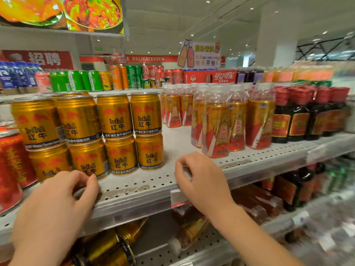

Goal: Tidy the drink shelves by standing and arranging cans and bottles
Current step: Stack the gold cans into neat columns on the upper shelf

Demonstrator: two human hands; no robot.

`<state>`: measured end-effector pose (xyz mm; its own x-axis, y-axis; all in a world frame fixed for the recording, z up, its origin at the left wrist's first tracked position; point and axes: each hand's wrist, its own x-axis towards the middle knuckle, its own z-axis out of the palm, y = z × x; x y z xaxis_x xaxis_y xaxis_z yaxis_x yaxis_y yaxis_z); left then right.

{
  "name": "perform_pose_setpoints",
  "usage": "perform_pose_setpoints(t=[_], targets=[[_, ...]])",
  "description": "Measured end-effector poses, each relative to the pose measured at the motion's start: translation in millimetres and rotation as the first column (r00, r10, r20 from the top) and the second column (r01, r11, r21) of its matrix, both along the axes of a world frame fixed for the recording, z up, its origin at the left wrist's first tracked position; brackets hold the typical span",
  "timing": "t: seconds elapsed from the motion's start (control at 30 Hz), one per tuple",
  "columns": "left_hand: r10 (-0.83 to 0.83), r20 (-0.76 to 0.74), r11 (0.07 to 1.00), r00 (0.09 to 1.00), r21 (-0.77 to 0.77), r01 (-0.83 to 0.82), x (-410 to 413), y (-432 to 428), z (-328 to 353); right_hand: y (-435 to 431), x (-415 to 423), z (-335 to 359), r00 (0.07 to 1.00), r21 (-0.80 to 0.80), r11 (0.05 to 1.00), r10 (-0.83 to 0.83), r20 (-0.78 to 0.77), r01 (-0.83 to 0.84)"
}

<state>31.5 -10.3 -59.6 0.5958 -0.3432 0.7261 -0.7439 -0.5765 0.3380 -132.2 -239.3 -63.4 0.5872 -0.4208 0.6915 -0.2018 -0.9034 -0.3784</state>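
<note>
1. Red cans (11, 160) stood at the far left of the shelf (249, 160), just beside the gold cans (115, 135).
2. The gold cans stood upright, stacked two high in four columns. They were probably full, so heavy for their size, with stiff walls and a smooth, slick skin. The body is best gripped at mid-height, thumb opposite fingers. The top tier looked easy to knock off.
3. The left hand (57, 200) lay at the shelf's front edge, fingers curled just before the lower gold cans. Something pale showed under the fingers, and I could not tell whether it held anything.
4. Fallen cans (109, 244) lay on their sides on the level below.
5. The right hand (201, 181) sat at the shelf edge, fingers curled over something pale. Whether it held that was unclear.
6. The bottles (217, 123) stood near the right hand. They looked tall, top-heavy and slightly yielding, so they are better held around the label than by the cap.
7. Dark bottles (299, 120) stood upright, farthest right.
</note>
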Motion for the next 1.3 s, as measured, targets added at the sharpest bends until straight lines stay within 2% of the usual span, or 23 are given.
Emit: perform_pose_setpoints(t=[0.13, 0.23, 0.33, 0.47, 0.57, 0.67, 0.77, 0.9, 1.03, 1.3], targets=[[-0.013, 0.014, 0.999, 1.0, 0.04, 0.012, 0, 3, -2, 7, -23, -13, 0.997, -0.09, 0.996, -0.006, -0.077, -0.001], [-0.077, -0.01, 0.996, 0.997, 0.055, 0.077, -11, 6, 3, 6, -33, -14, 0.994, -0.048, 0.998, 0.023, -0.105, -0.028], [-0.234, -0.07, 0.97, 0.97, 0.053, 0.237, -34, -3, 9, -9, -49, -11, 0.999, 0.069, 0.997, 0.029, -0.025, -0.028], [-0.397, -0.108, 0.91, 0.912, 0.089, 0.406, -78, -47, 16, -59, -86, 2, 0.995, 0.126, 0.992, -0.039, 0.095, 0.027], [-0.453, -0.175, 0.878, 0.874, 0.08, 0.471, -100, -104, 21, -112, -112, 13, 0.988, 0.158, 0.982, -0.118, 0.095, 0.102], [-0.43, -0.311, 0.89, 0.847, 0.007, 0.455, -114, -173, 32, -159, -123, 16, 0.994, 0.17, 0.98, -0.111, 0.021, 0.106], [-0.4, -0.394, 0.912, 0.828, -0.082, 0.402, -123, -227, 40, -193, -122, 18, 1.0, 0.128, 0.992, -0.02, -0.008, 0.021], [-0.283, -0.38, 0.958, 0.881, -0.153, 0.242, -129, -255, 36, -224, -118, 20, 0.991, 0.07, 0.989, 0.13, -0.025, -0.128], [-0.243, -0.378, 0.967, 0.893, -0.17, 0.191, -131, -262, 35, -242, -114, 17, 0.972, 0.116, 0.966, 0.236, -0.017, -0.232], [-0.208, -0.384, 0.977, 0.9, -0.127, 0.172, -134, -265, 38, -243, -110, 16, 0.963, 0.154, 0.952, 0.269, -0.017, -0.264]])
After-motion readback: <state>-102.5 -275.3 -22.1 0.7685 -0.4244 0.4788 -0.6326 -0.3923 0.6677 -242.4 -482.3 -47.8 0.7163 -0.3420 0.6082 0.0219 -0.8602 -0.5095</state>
